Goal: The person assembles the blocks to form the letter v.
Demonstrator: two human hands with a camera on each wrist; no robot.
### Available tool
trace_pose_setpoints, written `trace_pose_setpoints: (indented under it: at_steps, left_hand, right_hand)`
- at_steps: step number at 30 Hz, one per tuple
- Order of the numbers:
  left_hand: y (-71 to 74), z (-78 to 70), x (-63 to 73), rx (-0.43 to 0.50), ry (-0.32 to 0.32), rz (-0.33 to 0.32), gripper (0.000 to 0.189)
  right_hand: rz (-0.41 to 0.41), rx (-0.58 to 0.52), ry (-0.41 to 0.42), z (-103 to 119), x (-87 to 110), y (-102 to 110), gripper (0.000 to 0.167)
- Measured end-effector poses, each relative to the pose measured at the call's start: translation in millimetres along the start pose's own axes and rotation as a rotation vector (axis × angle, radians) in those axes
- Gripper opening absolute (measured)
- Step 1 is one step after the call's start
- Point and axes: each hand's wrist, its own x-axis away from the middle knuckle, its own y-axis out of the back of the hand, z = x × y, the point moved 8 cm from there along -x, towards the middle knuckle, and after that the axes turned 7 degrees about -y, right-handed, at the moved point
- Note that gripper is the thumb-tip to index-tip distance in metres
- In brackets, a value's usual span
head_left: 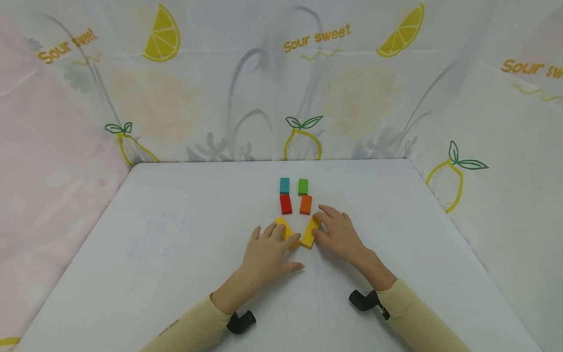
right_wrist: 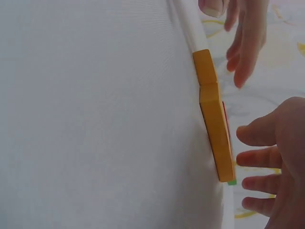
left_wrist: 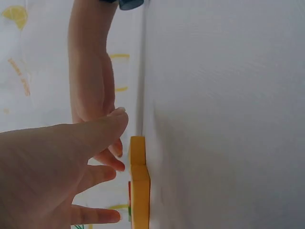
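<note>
Two yellow blocks lie flat on the white table in a V shape, their near ends close together or touching. Over the left yellow block [head_left: 288, 231] my left hand [head_left: 266, 252] spreads its fingers, partly covering it. My right hand [head_left: 340, 234] is at the outer side of the right yellow block [head_left: 309, 236], fingers extended. In the left wrist view the left hand's fingers and thumb are straight. The right wrist view shows the right hand's thumb and fingers straight near the block's edge; whether they touch it I cannot tell.
Beyond the yellow blocks lie a red block [head_left: 286, 204] and an orange block [head_left: 305, 205]. Farther back are a blue block [head_left: 284, 186] and a green block [head_left: 303, 187]. A lemon-printed cloth [head_left: 211, 98] hangs behind the table [head_left: 176, 205].
</note>
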Motion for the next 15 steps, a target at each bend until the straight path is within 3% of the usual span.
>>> trace_pose_setpoints:
  at_steps: [15]
  left_hand:
    - [3.6, -22.3, 4.4, -0.118, -0.049, -0.029, 0.070]
  right_hand:
    - [-0.008, 0.016, -0.013, -7.2, -5.7, 5.3, 0.034]
